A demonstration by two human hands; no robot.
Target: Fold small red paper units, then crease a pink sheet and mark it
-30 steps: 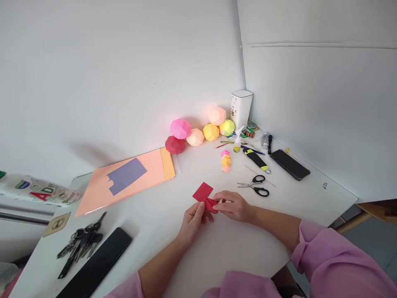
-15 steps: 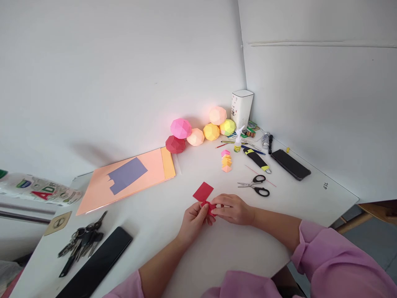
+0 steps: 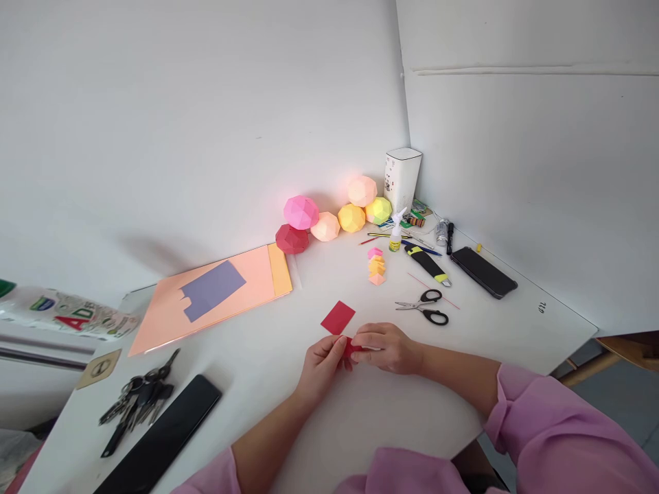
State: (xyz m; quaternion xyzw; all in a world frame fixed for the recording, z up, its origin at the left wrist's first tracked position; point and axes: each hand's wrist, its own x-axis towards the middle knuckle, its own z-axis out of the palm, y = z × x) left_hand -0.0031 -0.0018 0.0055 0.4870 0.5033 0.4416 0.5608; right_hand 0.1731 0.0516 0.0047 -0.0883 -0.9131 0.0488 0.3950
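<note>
Between my two hands is a small piece of red paper (image 3: 350,348), mostly covered by the fingers. My left hand (image 3: 322,363) pinches it from the left, thumb on top. From the right, the fingertips of my right hand (image 3: 387,348) close on its other side. Just beyond the fingers a flat red paper rectangle (image 3: 338,318) lies on the white table (image 3: 401,425). Farther off sits a short row of small folded paper pieces (image 3: 377,267) in pink, yellow and peach. Black-handled scissors (image 3: 427,307) rest to the right, blades pointing left.
Faceted paper balls (image 3: 301,212) line the wall. A glue bottle (image 3: 395,237), a box cutter (image 3: 427,265) and a black phone (image 3: 484,272) lie at right. Leftward are peach sheets (image 3: 247,285), a purple paper (image 3: 212,289), keys (image 3: 139,398) and a long black object (image 3: 165,439).
The fingers of my right hand have shifted slightly over the red paper, and less of it shows now. The other things stay where they were; the view has moved a little.
</note>
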